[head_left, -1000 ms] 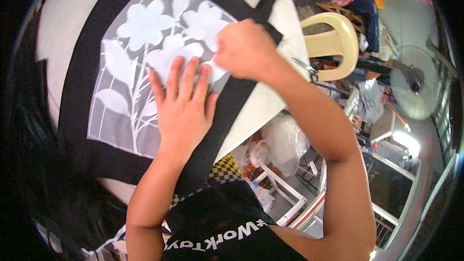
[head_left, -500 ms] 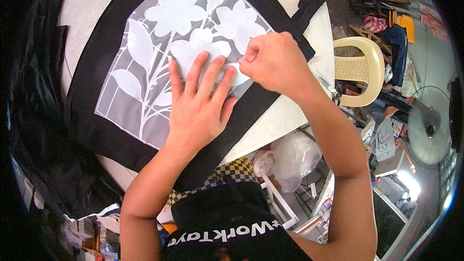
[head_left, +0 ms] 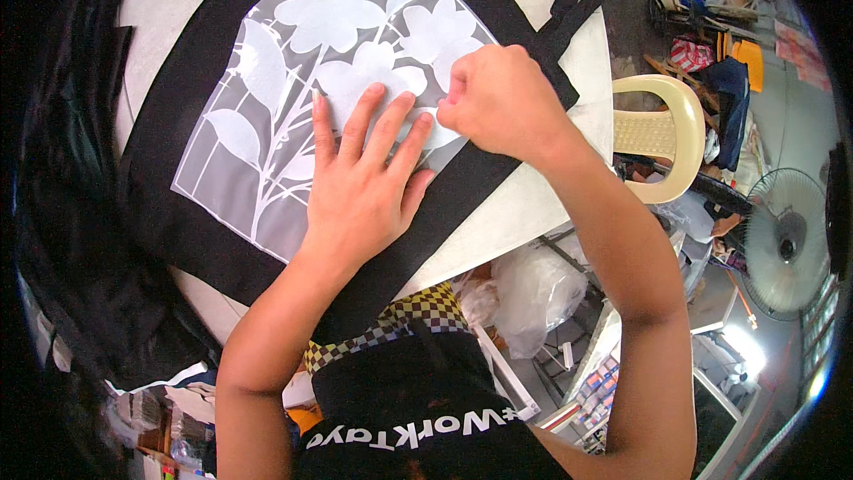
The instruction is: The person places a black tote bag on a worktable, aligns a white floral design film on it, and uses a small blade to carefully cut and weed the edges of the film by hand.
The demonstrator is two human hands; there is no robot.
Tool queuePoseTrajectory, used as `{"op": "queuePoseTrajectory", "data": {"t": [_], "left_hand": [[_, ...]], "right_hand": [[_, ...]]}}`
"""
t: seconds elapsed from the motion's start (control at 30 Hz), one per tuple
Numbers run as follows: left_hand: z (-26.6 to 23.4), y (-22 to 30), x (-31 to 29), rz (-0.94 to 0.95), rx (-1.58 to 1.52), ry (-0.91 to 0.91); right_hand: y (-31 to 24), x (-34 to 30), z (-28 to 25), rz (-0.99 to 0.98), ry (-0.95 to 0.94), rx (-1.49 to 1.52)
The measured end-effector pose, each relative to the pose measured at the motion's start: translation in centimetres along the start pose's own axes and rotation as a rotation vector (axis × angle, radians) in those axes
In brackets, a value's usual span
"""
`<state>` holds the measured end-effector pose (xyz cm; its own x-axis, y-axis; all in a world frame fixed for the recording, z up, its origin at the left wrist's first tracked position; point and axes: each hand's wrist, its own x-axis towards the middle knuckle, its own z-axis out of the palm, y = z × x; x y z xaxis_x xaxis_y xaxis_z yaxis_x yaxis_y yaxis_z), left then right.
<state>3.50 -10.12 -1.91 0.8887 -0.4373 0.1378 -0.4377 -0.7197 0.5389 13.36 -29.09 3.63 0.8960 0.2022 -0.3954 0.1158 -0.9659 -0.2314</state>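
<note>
A black apron with straps is spread over a pale table. On its front lies a clear film sheet bearing a white flower-and-leaf design. My left hand presses flat on the film, fingers spread over the middle flower and stems. At the film's right edge, beside the left fingertips, my right hand is closed with thumb and fingers pressed together. Whatever it may pinch there is hidden by the fingers.
Black cloth hangs over the table's left side. Beyond the right edge stand a cream plastic chair and a fan. Plastic bags and a white frame lie below the table's near edge. Apron straps trail at the far right.
My right hand remains closed at the film's edge, moved only slightly. My left hand stays flat on the film. The whole view has shifted a little.
</note>
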Motion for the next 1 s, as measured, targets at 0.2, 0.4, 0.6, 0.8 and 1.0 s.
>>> {"op": "queuePoseTrajectory", "data": {"t": [0.2, 0.4, 0.6, 0.8, 1.0], "left_hand": [[0.1, -0.2, -0.2, 0.007, 0.003, 0.011], [0.1, -0.1, -0.1, 0.005, 0.005, 0.010], [0.3, -0.2, -0.2, 0.001, 0.014, 0.012], [0.1, 0.0, -0.1, -0.012, 0.005, 0.000], [0.3, -0.1, -0.2, 0.017, 0.031, 0.013]], "right_hand": [[1.4, 0.2, -1.2, 0.102, 0.016, 0.017], [0.4, -0.2, -0.5, 0.084, 0.002, 0.107], [-0.4, -1.0, 0.7, 0.035, 0.005, 0.081], [3.7, -0.1, -2.0, 0.115, 0.097, -0.053], [1.0, -2.9, 1.0, 0.070, 0.044, 0.183]]}}
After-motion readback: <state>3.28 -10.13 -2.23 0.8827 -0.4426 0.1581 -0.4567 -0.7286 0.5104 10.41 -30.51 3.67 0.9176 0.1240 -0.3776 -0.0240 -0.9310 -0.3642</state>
